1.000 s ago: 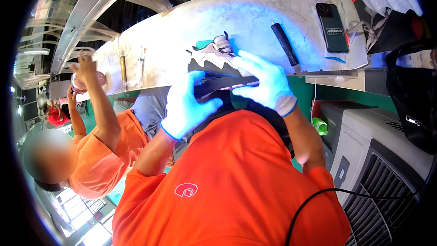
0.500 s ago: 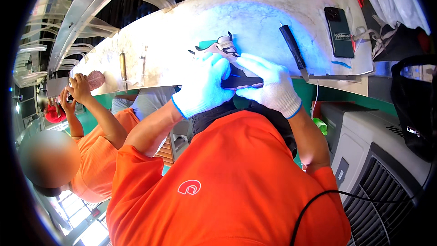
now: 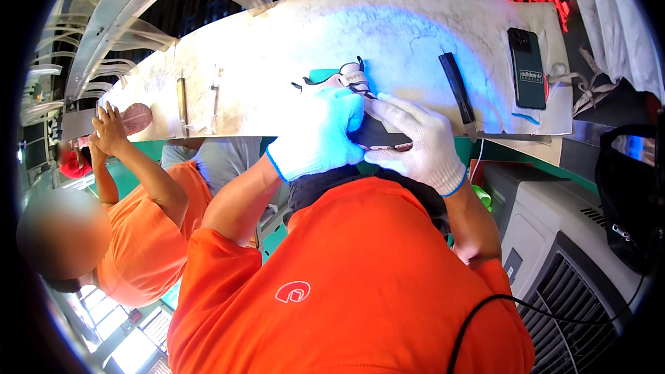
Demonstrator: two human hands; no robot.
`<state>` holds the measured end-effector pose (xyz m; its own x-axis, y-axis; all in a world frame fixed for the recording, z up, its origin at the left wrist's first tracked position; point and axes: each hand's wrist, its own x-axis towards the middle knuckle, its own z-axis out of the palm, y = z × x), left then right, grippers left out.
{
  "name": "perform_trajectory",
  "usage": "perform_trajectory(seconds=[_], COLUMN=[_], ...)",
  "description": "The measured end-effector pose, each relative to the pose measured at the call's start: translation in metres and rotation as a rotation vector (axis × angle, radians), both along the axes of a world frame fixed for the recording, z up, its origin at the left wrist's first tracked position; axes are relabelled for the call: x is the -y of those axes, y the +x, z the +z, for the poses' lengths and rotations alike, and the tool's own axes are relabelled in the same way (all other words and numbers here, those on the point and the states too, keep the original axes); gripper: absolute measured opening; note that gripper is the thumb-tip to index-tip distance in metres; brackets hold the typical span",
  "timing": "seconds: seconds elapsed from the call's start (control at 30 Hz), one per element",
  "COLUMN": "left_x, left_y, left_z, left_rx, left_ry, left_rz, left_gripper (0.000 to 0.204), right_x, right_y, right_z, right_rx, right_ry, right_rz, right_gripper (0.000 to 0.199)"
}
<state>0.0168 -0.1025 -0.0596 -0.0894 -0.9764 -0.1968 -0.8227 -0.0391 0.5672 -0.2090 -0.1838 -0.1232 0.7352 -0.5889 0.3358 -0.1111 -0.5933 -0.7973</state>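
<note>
A sneaker (image 3: 355, 77) with a pale upper, dark trim and a teal patch lies at the front edge of the worktable. Its dark section (image 3: 377, 133) shows between my two hands. My left hand (image 3: 322, 128), in a white knitted glove washed out by blue light, is closed on the shoe's left side; its fingertips are partly hidden. My gloved right hand (image 3: 419, 140) grips the other side, fingers along the top and thumb at the near edge. Much of the shoe is covered by the gloves.
Right of the shoe lie a black-handled tool (image 3: 457, 88) and a dark phone (image 3: 528, 68). Two slim tools, one a yellowish stick (image 3: 182, 107), rest on the left. A co-worker's hands (image 3: 109, 130) hold a pinkish sole (image 3: 136, 119). A grey vented machine (image 3: 561, 235) stands at right.
The whole view has shifted slightly, so the table items appear lower and those at right farther right. Both my hands stay on the sneaker. The co-worker's hands have moved a little.
</note>
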Motion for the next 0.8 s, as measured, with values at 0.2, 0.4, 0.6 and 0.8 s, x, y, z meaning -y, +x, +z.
perform_trajectory(seconds=[0.2, 0.4, 0.6, 0.8], left_x=[0.01, 0.021, 0.021, -0.047], left_y=[0.011, 0.008, 0.051, 0.108], left_z=[-0.006, 0.006, -0.015, -0.081], left_rx=[-0.163, -0.006, -0.531, -1.04], left_ry=[-0.105, 0.053, 0.053, -0.196], left_rz=[-0.031, -0.073, -0.117, 0.598], left_gripper=[0.044, 0.046, 0.056, 0.046], right_x=[0.01, 0.022, 0.01, -0.041], right_y=[0.004, 0.037, 0.039, 0.028], right_z=[0.013, 0.055, 0.032, 0.027], right_rx=[-0.083, -0.458, -0.562, -0.161], right_ry=[0.074, 0.677, 0.225, -0.126], right_rz=[0.03, 0.043, -0.223, -0.477], right_gripper=[0.081, 0.067, 0.048, 0.046])
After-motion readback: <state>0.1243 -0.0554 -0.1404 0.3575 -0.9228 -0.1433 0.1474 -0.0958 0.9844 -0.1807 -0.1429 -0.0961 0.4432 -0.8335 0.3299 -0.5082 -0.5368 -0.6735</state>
